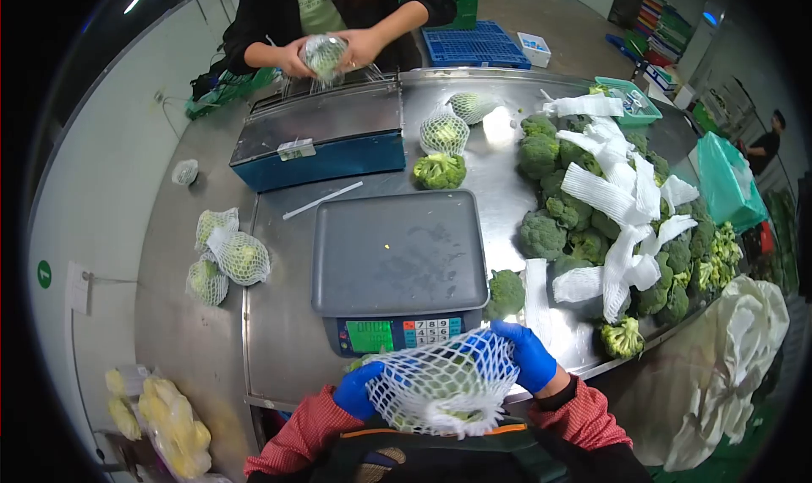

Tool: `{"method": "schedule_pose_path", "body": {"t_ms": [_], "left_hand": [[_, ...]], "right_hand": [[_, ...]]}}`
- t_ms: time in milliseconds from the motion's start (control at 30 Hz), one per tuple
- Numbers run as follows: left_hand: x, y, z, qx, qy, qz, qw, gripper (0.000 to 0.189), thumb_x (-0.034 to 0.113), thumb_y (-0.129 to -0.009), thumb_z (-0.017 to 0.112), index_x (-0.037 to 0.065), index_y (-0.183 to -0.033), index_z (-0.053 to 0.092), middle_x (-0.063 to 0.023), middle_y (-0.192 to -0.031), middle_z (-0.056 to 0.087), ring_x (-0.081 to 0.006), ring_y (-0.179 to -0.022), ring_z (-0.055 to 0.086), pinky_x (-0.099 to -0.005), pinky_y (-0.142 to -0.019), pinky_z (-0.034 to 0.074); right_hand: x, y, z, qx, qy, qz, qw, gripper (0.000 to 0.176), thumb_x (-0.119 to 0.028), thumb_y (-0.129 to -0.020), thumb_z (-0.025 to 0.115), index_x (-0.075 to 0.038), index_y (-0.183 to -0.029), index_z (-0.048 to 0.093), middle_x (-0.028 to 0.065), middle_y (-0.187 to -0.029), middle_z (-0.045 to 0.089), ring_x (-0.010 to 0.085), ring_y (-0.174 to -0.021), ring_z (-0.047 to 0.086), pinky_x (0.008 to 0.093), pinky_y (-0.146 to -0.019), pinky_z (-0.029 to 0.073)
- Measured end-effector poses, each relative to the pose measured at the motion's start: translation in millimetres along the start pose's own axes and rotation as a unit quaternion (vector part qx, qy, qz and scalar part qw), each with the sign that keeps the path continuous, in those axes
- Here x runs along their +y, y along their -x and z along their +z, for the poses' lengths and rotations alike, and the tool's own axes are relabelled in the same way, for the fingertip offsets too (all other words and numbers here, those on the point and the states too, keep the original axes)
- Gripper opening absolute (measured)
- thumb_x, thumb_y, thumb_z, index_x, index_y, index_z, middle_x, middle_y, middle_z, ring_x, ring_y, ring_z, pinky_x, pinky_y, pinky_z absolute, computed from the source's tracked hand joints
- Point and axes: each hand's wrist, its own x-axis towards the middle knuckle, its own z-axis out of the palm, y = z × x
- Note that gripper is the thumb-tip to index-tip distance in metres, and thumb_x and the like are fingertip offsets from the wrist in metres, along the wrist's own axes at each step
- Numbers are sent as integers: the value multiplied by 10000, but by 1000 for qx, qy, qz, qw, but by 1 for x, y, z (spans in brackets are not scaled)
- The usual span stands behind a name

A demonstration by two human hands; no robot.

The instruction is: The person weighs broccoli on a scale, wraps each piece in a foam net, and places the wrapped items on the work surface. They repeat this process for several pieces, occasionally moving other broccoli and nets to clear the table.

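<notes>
**Even tension keeps the net from snagging**

At the near edge of the tabletop (pixel 283 348), just in front of the grey flat-topped electronic scale (pixel 397 255), a person holds a white, stretchy foam-mesh net (pixel 427 398) between two hands in blue gloves. A green broccoli head (pixel 452 375) shows through the mesh; whether it sits fully inside cannot be told.

The right hand (pixel 529 358) has its fingers clamped on the net's upper right edge. The left hand (pixel 358 390) grips the net's left side, though its fingertips are partly hidden behind the mesh.

The step in hand appears to be working the net around the head. It probably goes best with both sides drawn evenly, since a hard tug from one hand could tear a strand or snap off florets. Spreading the mesh wide before sliding it along should help the crown pass without catching. The bunched white end (pixel 461 422), nearest the body, likely wants smoothing so that the net lies snug, like the white-netted heads (pixel 243 257) on the left.
</notes>
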Motion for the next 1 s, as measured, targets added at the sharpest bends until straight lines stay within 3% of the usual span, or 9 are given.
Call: {"method": "schedule_pose_path", "body": {"t_ms": [67,133,233,333,400,600,667,767,1000], "left_hand": [[-4,-1,-7,15,-22,8,1000,565,274,-865,533,11,-1330,351,-161,-1278,490,-298,-1162,494,-442,-1005,376],[-3,-9,9,5,-31,-11,999,534,256,-877,532,25,-1327,361,-161,-1287,481,-286,-1161,496,-430,-994,395],[-3,-18,27,-16,-28,-29,999,506,273,-913,493,46,-1343,351,-144,-1325,445,-274,-1182,477,-421,-1018,370],[0,-23,34,-50,-44,-67,996,522,340,-934,443,69,-1366,327,-129,-1360,407,-264,-1216,442,-408,-1045,336],[-4,-23,47,-32,-51,-32,998,522,368,-949,391,58,-1364,325,-131,-1342,428,-250,-1204,455,-386,-1033,350],[-3,-23,43,6,-8,-14,1000,537,409,-949,351,63,-1360,334,-138,-1355,414,-276,-1215,439,-416,-1039,337],[-2,-13,33,19,35,-29,999,534,392,-945,369,45,-1349,343,-153,-1330,439,-287,-1199,455,-424,-1033,344],[-10,-20,17,34,101,-22,994,460,340,-938,402,11,-1256,446,-162,-1220,532,-289,-1107,531,-413,-979,404],[12,-71,34,17,139,116,983,348,197,-960,352,26,-1234,479,-125,-1220,542,-246,-1106,535,-385,-950,430]], "right_hand": [[6,6,-6,85,59,-3,995,307,-229,-899,471,19,-1007,618,113,-903,665,180,-779,647,287,-754,514],[-5,26,16,81,368,-36,925,342,-265,-914,495,20,-1067,604,75,-923,657,138,-798,620,259,-730,496],[-18,37,29,-120,297,-27,947,369,-285,-917,497,25,-1092,595,69,-971,647,118,-873,589,265,-806,463],[-16,27,34,-186,101,-39,977,384,-266,-913,494,22,-1162,543,99,-1072,626,183,-956,603,313,-880,455],[-14,20,38,-107,30,-96,989,434,-260,-895,477,80,-1160,522,177,-1104,603,253,-973,609,350,-896,460],[-29,6,15,19,88,-58,994,341,-276,-939,452,7,-1069,590,104,-969,653,189,-821,641,302,-782,507],[-15,2,-33,61,203,51,976,367,-298,-950,432,11,-1072,589,99,-976,652,177,-812,643,296,-789,508],[37,4,-54,-11,388,40,921,382,-277,-961,411,-3,-1210,508,89,-1128,589,161,-988,582,299,-874,471],[10,-36,-20,-28,-2,-46,999,352,-188,-946,368,12,-1212,482,138,-1113,591,214,-987,602,343,-853,509]]}}
